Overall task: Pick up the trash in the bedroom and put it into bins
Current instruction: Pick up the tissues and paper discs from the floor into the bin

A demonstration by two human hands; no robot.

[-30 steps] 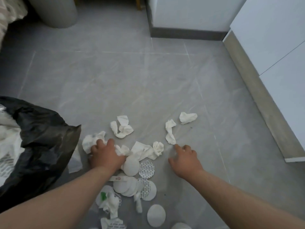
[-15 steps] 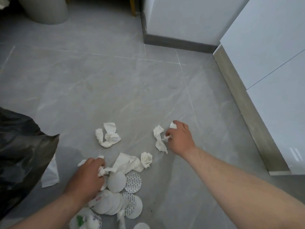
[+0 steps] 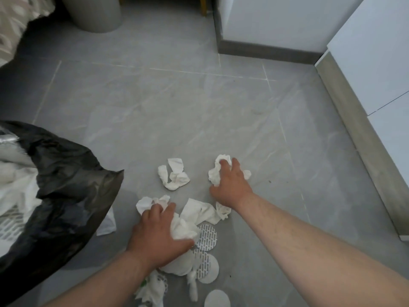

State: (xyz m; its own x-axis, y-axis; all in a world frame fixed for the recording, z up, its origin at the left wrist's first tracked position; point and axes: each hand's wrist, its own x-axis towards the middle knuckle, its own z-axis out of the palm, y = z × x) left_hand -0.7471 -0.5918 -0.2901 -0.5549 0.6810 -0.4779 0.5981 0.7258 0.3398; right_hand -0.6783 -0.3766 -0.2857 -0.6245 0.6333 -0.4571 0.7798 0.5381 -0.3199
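Observation:
White crumpled tissues and round white pads litter the grey floor in front of me. My right hand grips a bunch of crumpled tissues on the floor. My left hand holds another wad of tissue beside several round pads. A loose crumpled tissue lies between and beyond the hands, and a flat tissue lies between them. The black trash bag stands open at the left, with white trash inside.
A grey round bin stands at the far left, next to patterned bedding. White cabinets with a skirting board run along the right. More pads and wrappers lie near my forearms.
My right hand has gathered the far tissues into one bunch under its fingers. My left hand has closed on a tissue wad near the pads. The view has swung back left, showing more of the bag.

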